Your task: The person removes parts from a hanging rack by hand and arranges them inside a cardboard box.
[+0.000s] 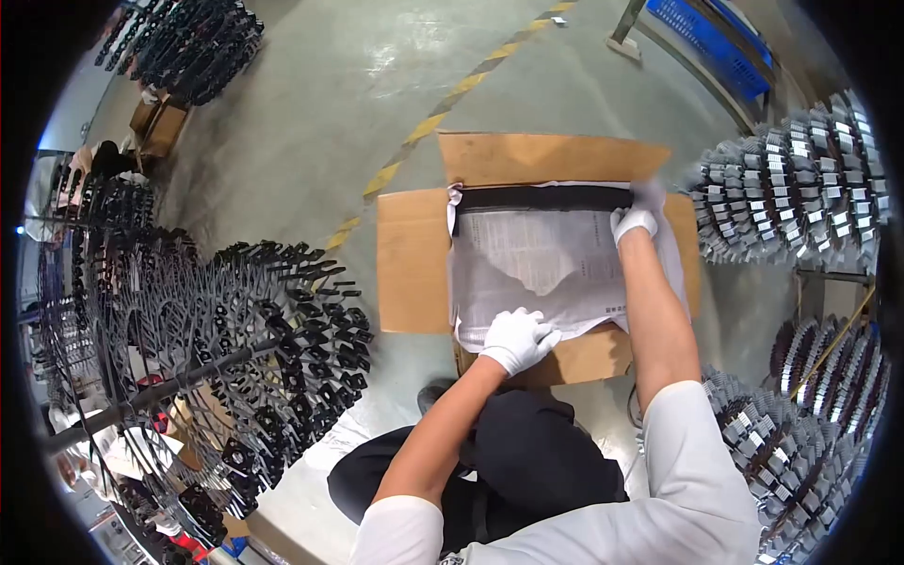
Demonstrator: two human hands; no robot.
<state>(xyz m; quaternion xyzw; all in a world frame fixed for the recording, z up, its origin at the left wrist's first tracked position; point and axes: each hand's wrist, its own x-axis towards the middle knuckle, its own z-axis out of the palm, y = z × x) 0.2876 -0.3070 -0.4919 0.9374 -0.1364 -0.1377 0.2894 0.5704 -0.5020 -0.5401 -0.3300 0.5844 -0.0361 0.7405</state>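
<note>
Before me is an open cardboard box (410, 264), its flaps folded outward. Printed paper, like newspaper (584, 250), lines it and covers most of what is inside. Along the far side a black strip (546, 198) shows; what it belongs to is hidden. My left hand (516, 341), in a white glove, rests on the paper's near edge with its fingers extended. At the far right corner my right hand (634, 224), also gloved, has its fingers closed at the paper's edge. A blurred patch sits just beyond them.
Racks of black hanging parts (282, 330) crowd the left. Stacked silvery metal parts (791, 188) hang at the right. A blue crate (711, 42) stands at the upper right. Yellow-black tape (452, 94) crosses the floor behind the box.
</note>
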